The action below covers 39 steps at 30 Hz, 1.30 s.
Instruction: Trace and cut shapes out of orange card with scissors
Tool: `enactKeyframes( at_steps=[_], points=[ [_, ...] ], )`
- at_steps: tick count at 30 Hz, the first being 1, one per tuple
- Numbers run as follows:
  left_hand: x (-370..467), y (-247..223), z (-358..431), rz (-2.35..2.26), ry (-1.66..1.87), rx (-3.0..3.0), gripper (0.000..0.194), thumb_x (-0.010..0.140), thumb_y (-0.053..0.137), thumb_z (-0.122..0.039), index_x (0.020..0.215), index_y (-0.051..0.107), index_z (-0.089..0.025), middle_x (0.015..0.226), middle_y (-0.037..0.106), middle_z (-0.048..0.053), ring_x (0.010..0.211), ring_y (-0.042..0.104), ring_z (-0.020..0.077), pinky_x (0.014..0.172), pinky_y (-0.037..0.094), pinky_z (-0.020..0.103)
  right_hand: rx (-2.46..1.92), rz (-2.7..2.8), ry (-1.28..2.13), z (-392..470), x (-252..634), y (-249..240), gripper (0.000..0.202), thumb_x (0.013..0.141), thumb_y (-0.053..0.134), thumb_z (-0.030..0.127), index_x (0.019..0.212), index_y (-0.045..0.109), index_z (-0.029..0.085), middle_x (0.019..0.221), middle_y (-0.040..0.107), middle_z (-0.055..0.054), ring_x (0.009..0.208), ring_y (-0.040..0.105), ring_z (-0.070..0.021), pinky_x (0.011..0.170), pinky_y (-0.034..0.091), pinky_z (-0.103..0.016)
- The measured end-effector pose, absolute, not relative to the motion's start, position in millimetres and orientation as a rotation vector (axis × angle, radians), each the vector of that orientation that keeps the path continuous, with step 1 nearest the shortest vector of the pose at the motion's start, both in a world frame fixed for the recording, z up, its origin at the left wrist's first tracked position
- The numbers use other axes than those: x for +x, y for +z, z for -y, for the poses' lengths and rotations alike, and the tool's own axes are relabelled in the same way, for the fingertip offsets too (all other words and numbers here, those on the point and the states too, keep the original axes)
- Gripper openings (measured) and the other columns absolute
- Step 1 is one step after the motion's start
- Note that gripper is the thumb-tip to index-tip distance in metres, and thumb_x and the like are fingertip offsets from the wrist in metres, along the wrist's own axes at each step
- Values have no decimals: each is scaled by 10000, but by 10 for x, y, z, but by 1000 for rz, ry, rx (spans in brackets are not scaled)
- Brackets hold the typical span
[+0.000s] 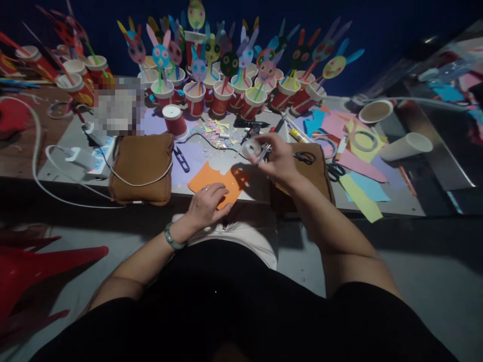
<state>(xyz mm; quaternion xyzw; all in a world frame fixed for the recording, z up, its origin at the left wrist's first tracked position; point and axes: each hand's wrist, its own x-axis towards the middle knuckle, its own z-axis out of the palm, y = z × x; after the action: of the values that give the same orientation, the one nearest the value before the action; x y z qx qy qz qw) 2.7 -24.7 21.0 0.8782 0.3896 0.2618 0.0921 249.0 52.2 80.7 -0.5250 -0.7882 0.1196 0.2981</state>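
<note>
My left hand (206, 203) rests on a piece of orange paper (211, 177) at the table's front edge, fingers lying over it. Above the paper's right side, my right hand (279, 158) is closed on a small clear roll that looks like tape (251, 149). A slim metallic piece shows by those fingertips; its kind is unclear. The roll hangs off the table and casts a shadow on the orange paper. Black thread snips (181, 158) lie to the left of the paper. A black glue gun (251, 133) lies behind the right hand, partly covered.
Red paper cups (222, 100) holding colourful rabbit-faced figures crowd the back. Brown cushions (141, 171) sit left and under my right forearm. Paper scraps (217, 133), black-handled scissors (335, 172), a tape roll (364, 141) and coloured sheets (368, 186) lie about. White cables (37, 146) trail from a power strip (101, 158).
</note>
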Motion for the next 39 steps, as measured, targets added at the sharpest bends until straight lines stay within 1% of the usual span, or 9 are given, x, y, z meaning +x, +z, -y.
enactKeyframes(
  at_steps=[2, 5, 12, 16, 20, 25, 30, 34, 39],
  points=[
    [-32, 141, 329, -1117, 774, 2660, 408, 928, 564, -514, 1046, 671, -139, 1119, 710, 148, 1043, 655, 259, 901, 510, 389, -1482, 1981, 258, -632, 2546, 921, 430, 876, 572, 370, 1261, 511, 187, 1232, 614, -171, 1056, 569, -288, 914, 449, -432],
    [-53, 65, 430, -1125, 694, 2726, 472, 894, 610, -555, 1132, 655, -150, 1233, 677, 159, 1176, 595, 301, 1008, 449, 464, -1560, 2035, 201, -876, 2506, 968, 488, 880, 576, 348, 1328, 471, 186, 1243, 585, -173, 1106, 533, -320, 912, 444, -463],
    [26, 56, 511, -1189, 530, 2800, 443, 969, 541, -399, 1354, 576, -184, 1421, 601, 135, 1310, 517, 307, 1143, 348, 523, -1528, 2528, 238, -1410, 1855, 727, 516, 911, 588, 388, 1364, 436, 193, 1267, 561, -182, 1193, 468, -362, 998, 399, -492],
    [33, 57, 503, -1169, 488, 2807, 404, 981, 519, -362, 1348, 596, -210, 1413, 612, 123, 1305, 526, 306, 1149, 346, 554, -1510, 2529, 281, -1555, 1568, 600, 459, 910, 559, 334, 1327, 469, 167, 1277, 603, -190, 1190, 502, -344, 987, 407, -456],
    [-14, 21, 482, -1131, 511, 2829, 377, 986, 505, -312, 1337, 606, -220, 1415, 610, 124, 1315, 525, 301, 1143, 358, 568, -1458, 2417, 289, -1579, 1685, 567, 462, 918, 525, 399, 1319, 513, 169, 1272, 636, -189, 1171, 533, -345, 986, 417, -469],
    [-78, -3, 404, -1103, 571, 2878, 354, 970, 506, -248, 1298, 634, -206, 1388, 625, 122, 1288, 540, 309, 1136, 375, 565, -1725, 2105, 144, -1606, 2422, 748, 348, 935, 517, 356, 1217, 606, 173, 1155, 694, -171, 1058, 599, -319, 932, 447, -459],
    [-44, -5, 298, -1029, 636, 2910, 331, 913, 564, -210, 1225, 662, -160, 1313, 651, 149, 1233, 555, 324, 1111, 401, 561, -2243, 1814, 55, -1754, 3024, 818, 296, 926, 567, 370, 1037, 685, 122, 1062, 708, -184, 1091, 636, -329, 920, 457, -452],
    [-41, -2, 229, -967, 655, 2927, 312, 907, 567, -199, 1204, 658, -171, 1286, 669, 126, 1205, 567, 310, 1107, 393, 577, -2400, 1816, 45, -1895, 3061, 650, 238, 772, 786, 318, 889, 692, 134, 1048, 705, -190, 1070, 633, -338, 917, 497, -498],
    [-154, 45, 137, -891, 658, 2997, 286, 899, 575, -192, 1172, 655, -187, 1254, 670, 119, 1155, 581, 285, 1087, 398, 566, -2372, 1824, 67, -2010, 3096, 554, 158, 771, 754, 202, 749, 637, 100, 939, 690, -175, 1015, 632, -244, 928, 484, -460]
  ],
)
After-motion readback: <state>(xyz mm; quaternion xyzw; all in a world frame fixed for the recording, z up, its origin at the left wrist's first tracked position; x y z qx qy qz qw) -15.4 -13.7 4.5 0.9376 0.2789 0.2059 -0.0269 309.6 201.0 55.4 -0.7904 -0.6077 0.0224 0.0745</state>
